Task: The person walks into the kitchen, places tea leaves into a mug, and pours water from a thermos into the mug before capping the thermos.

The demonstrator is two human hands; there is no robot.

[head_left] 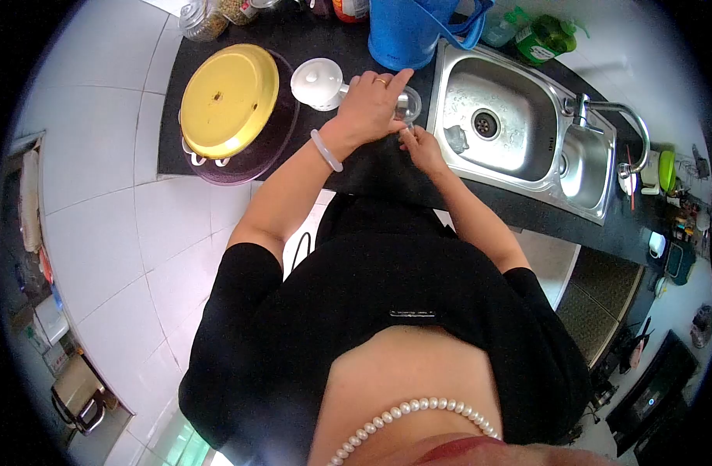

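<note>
My left hand (pixel 367 106), with a ring and a pale bangle, reaches across a clear glass vessel (pixel 412 99) at the counter's front. Its fingers are curled at the vessel's side, and the palm hides much of what they grip. On the vessel's near side, my right hand (pixel 424 151) is closed with the fingertips pinched at what looks like its handle. A white lidded pot (pixel 317 83) stands just left of my left hand. Part of that pot is hidden behind the hand.
A yellow lid or pan (pixel 230 101) rests over a dark purple round tray (pixel 282 128) at left. Behind stands a blue pitcher (pixel 402 35). To the right is a steel sink (pixel 441 101) with a faucet (pixel 639 128); a green soap bottle (pixel 546 39) stands behind it.
</note>
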